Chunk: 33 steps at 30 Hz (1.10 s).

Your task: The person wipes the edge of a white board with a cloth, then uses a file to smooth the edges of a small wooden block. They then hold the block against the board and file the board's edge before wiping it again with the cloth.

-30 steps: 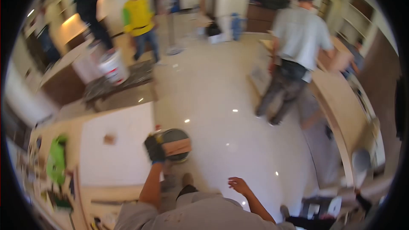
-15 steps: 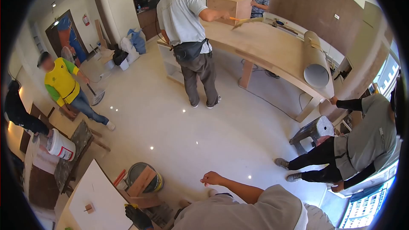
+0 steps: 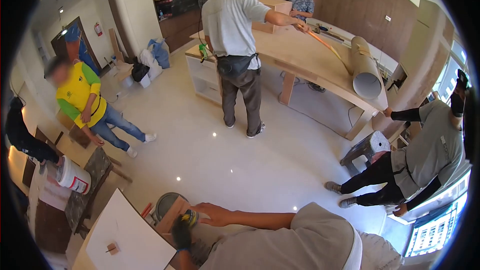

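Note:
My left hand (image 3: pixel 181 233) wears a dark glove with a yellow patch and sits low in the head view, next to a wooden board (image 3: pixel 170 214) that leans on a grey bucket (image 3: pixel 162 203). Whether it grips anything is hidden. My bare right hand (image 3: pixel 212 213) reaches across my body, fingers stretched out, and its fingertips touch the yellow part of the glove. It holds nothing that I can see.
A white panel (image 3: pixel 132 235) with a small wood block (image 3: pixel 113 248) lies at the lower left. A white pail (image 3: pixel 73 178) stands on a dark slab. Three people stand or crouch around the glossy floor near a curved wooden desk (image 3: pixel 320 65) and a metal stool (image 3: pixel 369 146).
My view has steadied on the room. My right hand has moved left and down to the gloved left hand, which has risen beside the bucket. The person in grey now stretches a strip along the desk.

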Motion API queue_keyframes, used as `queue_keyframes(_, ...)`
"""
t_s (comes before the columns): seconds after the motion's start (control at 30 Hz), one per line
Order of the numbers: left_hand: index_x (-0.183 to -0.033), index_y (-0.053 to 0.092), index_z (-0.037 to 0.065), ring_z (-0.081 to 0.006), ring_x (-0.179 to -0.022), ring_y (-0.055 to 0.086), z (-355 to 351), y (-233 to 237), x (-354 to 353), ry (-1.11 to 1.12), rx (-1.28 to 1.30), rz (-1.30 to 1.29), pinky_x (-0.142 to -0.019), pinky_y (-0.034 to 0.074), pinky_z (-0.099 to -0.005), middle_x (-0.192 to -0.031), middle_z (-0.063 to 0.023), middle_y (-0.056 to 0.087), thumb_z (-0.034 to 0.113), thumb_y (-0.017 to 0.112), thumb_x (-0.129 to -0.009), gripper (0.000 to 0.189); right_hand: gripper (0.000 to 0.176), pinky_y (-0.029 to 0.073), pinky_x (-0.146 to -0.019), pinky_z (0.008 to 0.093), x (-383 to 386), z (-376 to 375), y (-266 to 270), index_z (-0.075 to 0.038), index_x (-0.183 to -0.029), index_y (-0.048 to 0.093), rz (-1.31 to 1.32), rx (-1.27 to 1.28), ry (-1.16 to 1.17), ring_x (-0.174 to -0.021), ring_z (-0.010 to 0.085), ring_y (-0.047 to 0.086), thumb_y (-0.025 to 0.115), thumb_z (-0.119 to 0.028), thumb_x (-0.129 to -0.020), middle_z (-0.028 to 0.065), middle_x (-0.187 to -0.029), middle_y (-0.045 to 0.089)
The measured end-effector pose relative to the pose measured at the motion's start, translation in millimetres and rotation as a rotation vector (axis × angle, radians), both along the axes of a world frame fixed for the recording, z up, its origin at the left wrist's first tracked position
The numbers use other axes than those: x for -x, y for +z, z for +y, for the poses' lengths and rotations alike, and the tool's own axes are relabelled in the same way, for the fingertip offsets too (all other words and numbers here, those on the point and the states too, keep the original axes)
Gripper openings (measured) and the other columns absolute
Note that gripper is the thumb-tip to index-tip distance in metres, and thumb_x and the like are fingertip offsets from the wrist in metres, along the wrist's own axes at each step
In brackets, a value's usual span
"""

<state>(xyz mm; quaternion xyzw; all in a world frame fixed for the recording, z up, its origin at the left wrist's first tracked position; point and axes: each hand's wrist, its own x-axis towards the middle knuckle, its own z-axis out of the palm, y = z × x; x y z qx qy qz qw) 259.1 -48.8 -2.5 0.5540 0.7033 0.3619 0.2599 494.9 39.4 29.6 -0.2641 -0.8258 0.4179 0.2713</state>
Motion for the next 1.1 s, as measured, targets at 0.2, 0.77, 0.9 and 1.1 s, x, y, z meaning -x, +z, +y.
queue_keyframes(0.2,-0.123,0.063,-0.01,-0.0209,-0.097,0.068,23.1,60.2,-62.4,0.07,0.05,-0.542,-0.084,0.056,-0.0335,-0.112,-0.0164,0.07,0.02,0.054,-0.1,0.038,0.055,0.04,-0.109,0.0456,-14.7,41.4,-46.2,-0.017,-0.147,0.051,-0.605,-0.268,-0.005,-0.136,0.0321,0.047,0.065,-0.023,-0.094,0.0125,-0.148,0.05)
queue_keyframes(0.77,-0.126,0.065,0.0,-0.0224,-0.098,0.07,-114.8,23.4,11.9,0.938,-0.2,-0.457,-0.086,0.055,-0.0346,-0.11,-0.0165,0.073,0.026,0.056,-0.101,0.037,0.034,0.059,-0.088,0.0432,-151.8,6.1,-79.9,-0.003,-0.081,0.058,0.116,1.151,-0.381,-0.084,0.0213,0.069,0.061,-0.03,-0.103,0.0097,-0.081,0.065)
queue_keyframes(0.9,-0.125,0.066,0.0,-0.0136,-0.089,0.067,-177.5,31.5,21.4,0.926,-0.294,-0.506,-0.079,0.058,-0.0291,-0.104,-0.0072,0.071,0.023,0.053,-0.104,0.033,0.086,0.042,-0.109,0.0517,-86.9,21.2,-7.8,-0.003,-0.154,0.036,0.315,1.487,0.24,-0.128,0.0363,0.054,0.031,-0.07,-0.101,0.021,-0.142,0.053)
queue_keyframes(1.1,-0.129,0.063,-0.003,-0.0215,-0.096,0.07,-156.7,61.4,-16.8,1.034,-0.381,-0.825,-0.083,0.06,-0.0322,-0.116,-0.0138,0.07,0.017,0.056,-0.103,0.034,0.098,0.04,-0.108,0.0527,-12.5,31.5,68.2,-0.007,-0.155,0.038,0.594,1.579,0.713,-0.137,0.0403,0.047,0.021,-0.082,-0.094,0.0182,-0.152,0.047)
